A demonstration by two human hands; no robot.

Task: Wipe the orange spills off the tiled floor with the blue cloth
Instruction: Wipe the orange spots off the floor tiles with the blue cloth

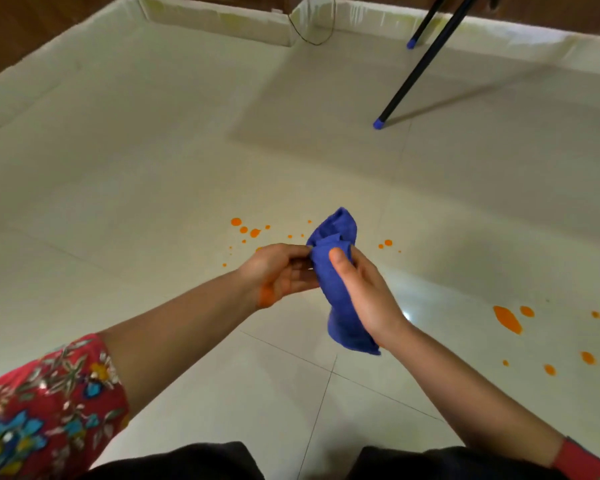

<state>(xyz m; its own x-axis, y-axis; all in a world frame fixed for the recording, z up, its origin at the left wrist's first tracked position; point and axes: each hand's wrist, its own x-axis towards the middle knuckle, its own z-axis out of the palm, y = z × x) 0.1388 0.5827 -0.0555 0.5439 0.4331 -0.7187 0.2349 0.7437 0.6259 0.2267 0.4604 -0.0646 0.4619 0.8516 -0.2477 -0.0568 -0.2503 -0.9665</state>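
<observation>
Blue cloth [336, 271] bunched upright at frame centre, above tiled floor [153, 168]. Right hand [364, 289] clamps its middle w/ thumb in front; left hand [281, 271] fingers pinch its left edge. Orange spills [506, 318] unwiped at centre and lower right.

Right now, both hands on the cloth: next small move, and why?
Probably lower the blue cloth onto the orange drops just beyond it. The left hand and right hand grip it bunched in the air, off the tiled floor; a larger orange patch lies to the right.

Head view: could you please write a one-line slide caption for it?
Left hand and right hand grip a bunched blue cloth above orange spills on the tiled floor.
</observation>
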